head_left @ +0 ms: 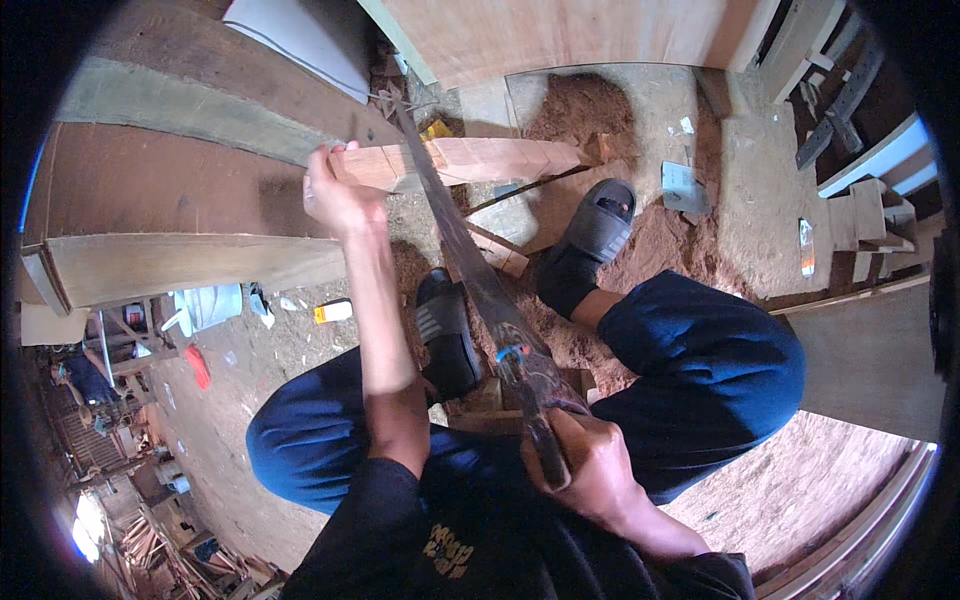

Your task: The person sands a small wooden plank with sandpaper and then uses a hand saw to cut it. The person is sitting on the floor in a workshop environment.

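a dusty floor (755,165) spreads under everything, with a broad pale wooden panel (580,35) standing across the far side and a long brown wooden piece (190,185) lying to the left. the person sits low, knees spread wide in dark blue trousers (715,345). a long handsaw (465,245) slants up and away from the lap, its blade crossing a pinkish board (500,160) close to the board's left end — whether the teeth are in the wood i cannot tell. the board lies crosswise beyond the feet, with thin lines marked across it. reddish dust (585,105) is heaped behind it and around the dark sandals (600,228).

the right hand (585,460) is closed tight around the saw's handle, near the lap. the left hand (338,195) is clamped on the board's left end, just beside the blade — its fingers curl over the edge. a grey square piece (684,187) lies right of the feet, a yellow-and-white carton (333,311) left of them, and a small red piece (197,367) farther left.
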{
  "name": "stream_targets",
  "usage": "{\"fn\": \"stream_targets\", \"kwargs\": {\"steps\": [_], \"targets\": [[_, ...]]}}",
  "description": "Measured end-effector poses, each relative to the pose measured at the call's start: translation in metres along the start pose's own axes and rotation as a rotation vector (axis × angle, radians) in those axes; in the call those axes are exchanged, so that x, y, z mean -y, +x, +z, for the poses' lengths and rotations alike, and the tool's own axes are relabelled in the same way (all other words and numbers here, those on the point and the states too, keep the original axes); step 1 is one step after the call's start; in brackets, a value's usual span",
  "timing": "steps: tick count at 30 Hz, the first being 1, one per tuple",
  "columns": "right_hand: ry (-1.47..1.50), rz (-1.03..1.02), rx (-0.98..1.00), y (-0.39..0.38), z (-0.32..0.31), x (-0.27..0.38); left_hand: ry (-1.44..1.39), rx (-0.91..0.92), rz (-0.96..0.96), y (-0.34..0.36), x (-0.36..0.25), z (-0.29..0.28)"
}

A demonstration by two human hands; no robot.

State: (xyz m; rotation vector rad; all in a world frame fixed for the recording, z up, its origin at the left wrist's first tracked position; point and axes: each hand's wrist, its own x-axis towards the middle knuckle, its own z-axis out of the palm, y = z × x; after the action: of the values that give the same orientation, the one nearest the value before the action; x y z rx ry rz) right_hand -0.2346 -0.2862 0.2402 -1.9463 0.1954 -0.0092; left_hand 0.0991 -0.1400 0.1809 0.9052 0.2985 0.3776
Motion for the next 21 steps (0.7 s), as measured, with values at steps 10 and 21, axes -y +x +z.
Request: {"fn": "stream_targets", "kwargs": {"steps": [10, 21], "targets": [[-0.002, 0.004, 0.054, -0.009, -0.018, -0.013, 0.055, 0.003, 0.035, -0.001, -0.006, -0.004], [-0.042, 0.022, 0.087, -0.015, -0.004, -0.022, 0.118, 0.008, -0.038, 0.001, -0.006, -0.016]]}}
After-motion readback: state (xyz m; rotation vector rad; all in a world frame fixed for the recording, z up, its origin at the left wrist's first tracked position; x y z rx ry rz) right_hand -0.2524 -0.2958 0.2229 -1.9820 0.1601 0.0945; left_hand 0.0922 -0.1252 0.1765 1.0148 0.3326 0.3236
